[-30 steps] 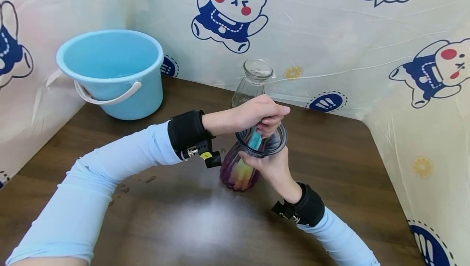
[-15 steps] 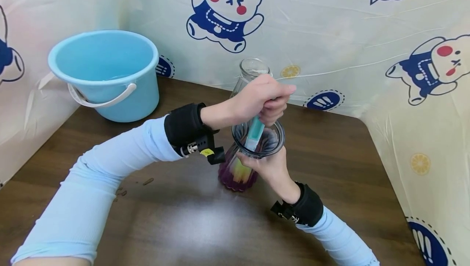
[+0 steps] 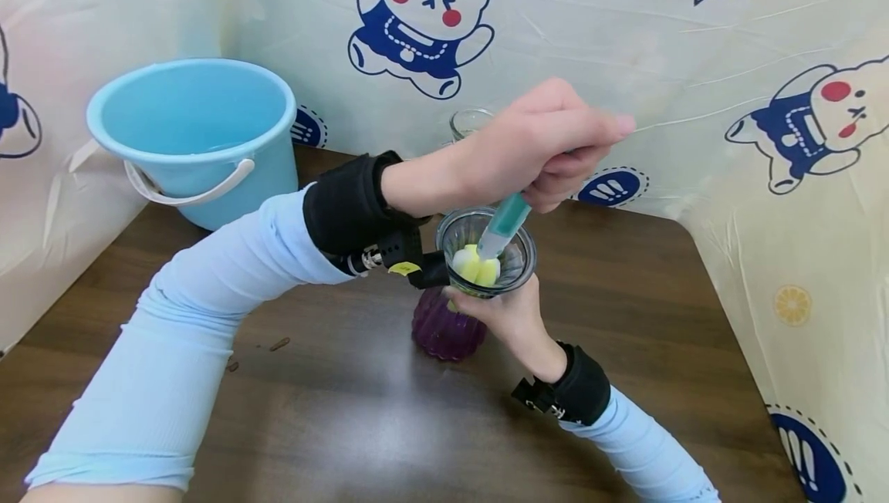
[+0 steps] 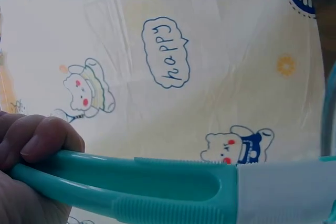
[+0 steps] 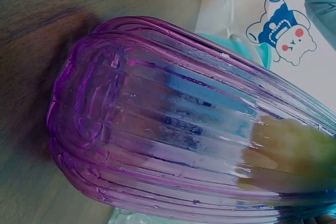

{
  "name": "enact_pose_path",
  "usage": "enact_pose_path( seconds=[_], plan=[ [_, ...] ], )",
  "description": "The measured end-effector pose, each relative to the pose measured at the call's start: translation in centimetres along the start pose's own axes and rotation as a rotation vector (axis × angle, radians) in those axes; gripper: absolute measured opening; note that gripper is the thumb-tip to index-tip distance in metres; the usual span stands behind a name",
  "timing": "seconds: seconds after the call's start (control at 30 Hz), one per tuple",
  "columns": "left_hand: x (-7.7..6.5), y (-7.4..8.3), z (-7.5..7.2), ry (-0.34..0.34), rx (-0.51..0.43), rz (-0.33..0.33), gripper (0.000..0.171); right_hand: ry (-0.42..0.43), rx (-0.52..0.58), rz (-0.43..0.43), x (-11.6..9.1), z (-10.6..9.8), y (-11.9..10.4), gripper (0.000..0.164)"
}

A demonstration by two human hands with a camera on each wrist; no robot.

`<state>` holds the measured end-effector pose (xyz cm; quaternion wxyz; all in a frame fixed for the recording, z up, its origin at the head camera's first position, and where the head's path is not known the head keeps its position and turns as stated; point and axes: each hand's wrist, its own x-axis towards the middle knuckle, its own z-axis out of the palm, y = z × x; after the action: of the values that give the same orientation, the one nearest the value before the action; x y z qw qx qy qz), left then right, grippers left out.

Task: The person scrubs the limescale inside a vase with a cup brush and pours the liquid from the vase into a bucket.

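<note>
My left hand (image 3: 549,152) grips the teal handle of a sponge bottle brush (image 3: 510,217), which slants down into a ribbed glass vase. In the left wrist view, the fingers (image 4: 44,137) curl round the looped end of the teal handle (image 4: 168,182). The brush's yellow and white sponge head (image 3: 478,265) sits just inside the vase's mouth. My right hand (image 3: 514,322) holds the vase below its rim. The vase's purple base (image 3: 447,329) is on the table, its mouth tilted toward me. In the right wrist view, the sponge (image 5: 289,150) shows through the wet vase wall (image 5: 105,129).
A light blue bucket (image 3: 271,171) with a white handle stands at the back left. Behind my left hand is a second, clear glass vase (image 3: 467,123), mostly hidden. A few water drops (image 3: 280,344) lie on the brown table (image 3: 333,441). A printed sheet (image 3: 569,25) hangs behind.
My left hand has risen and moved right, drawing the brush up. The sponge head has come from low in the vase to its mouth. The right hand keeps its hold.
</note>
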<state>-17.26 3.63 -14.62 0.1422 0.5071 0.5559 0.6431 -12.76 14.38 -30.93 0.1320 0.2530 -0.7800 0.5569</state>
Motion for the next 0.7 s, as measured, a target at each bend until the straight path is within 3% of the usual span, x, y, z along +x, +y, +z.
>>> enact_pose_path(
  seconds=[0.23, 0.4, 0.53, 0.7],
  plan=[
    [0.1, 2.2, 0.5, 0.003, 0.052, 0.05, 0.047, 0.013, -0.041, 0.046, 0.1, 0.0, -0.3, 0.07],
    [0.1, 2.5, 0.7, -0.019, 0.083, 0.037, 0.046, 0.018, -0.051, 0.019, 0.1, 0.1, -0.1, 0.071],
    [0.6, 1.1, 1.2, -0.072, 0.085, -0.041, 0.047, 0.029, -0.094, -0.048, 0.0, 0.2, 1.3, 0.07],
    [0.8, -2.9, 2.0, -0.163, 0.125, -0.149, 0.05, 0.015, -0.185, -0.06, -0.4, 0.3, 3.3, 0.068]
  ],
)
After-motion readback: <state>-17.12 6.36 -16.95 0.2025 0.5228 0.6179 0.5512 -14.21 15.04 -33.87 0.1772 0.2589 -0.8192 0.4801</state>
